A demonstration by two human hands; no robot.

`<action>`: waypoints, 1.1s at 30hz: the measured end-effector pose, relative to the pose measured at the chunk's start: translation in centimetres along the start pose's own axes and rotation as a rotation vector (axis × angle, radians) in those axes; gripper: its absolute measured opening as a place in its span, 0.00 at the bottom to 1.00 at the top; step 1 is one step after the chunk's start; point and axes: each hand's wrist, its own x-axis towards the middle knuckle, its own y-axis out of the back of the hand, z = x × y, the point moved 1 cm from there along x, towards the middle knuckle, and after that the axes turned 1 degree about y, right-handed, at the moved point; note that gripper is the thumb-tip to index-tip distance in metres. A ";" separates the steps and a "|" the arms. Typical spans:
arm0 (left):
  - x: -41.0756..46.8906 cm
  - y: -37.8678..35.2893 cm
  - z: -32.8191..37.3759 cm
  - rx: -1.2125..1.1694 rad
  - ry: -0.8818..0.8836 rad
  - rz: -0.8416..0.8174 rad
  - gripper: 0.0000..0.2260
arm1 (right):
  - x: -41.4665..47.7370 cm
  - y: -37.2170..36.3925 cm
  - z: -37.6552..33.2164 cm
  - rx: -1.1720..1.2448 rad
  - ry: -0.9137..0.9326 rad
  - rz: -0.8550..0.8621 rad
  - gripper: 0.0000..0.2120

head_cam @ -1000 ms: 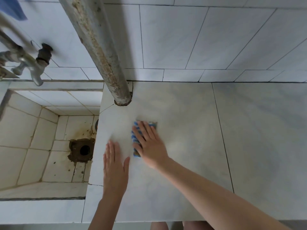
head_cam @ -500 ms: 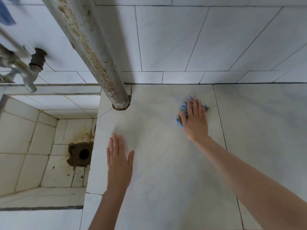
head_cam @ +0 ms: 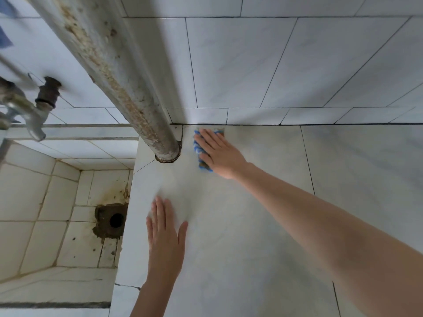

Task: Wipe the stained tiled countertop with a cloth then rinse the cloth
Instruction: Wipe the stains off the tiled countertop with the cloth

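Right grip (head_cam: 220, 154) — fingers straight — presses the blue cloth (head_cam: 197, 146) flat on the counter (head_cam: 251, 225), rusty pipe (head_cam: 137, 99) just left of it; left grip (head_cam: 166, 239) rests palm-down, fingers straight, holding nothing.

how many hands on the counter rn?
2. The left hand lies flat on the bare countertop near the sink. The right hand presses the cloth by the back wall, beside the pipe.

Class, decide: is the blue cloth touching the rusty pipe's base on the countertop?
Apart. The head view shows a strip of bare countertop between the cloth under the right hand and the pipe.
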 end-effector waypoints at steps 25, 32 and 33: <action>2.6 -0.5 2.1 0.041 0.057 0.007 0.34 | 2.0 0.7 -1.2 0.187 -0.228 0.207 0.30; 3.3 -0.1 3.2 -0.020 -0.014 -0.002 0.35 | -4.4 -1.2 2.4 0.153 -0.624 0.237 0.35; 3.5 -0.1 3.5 -0.026 -0.018 -0.005 0.35 | -5.1 -1.6 2.9 0.142 -0.660 0.233 0.34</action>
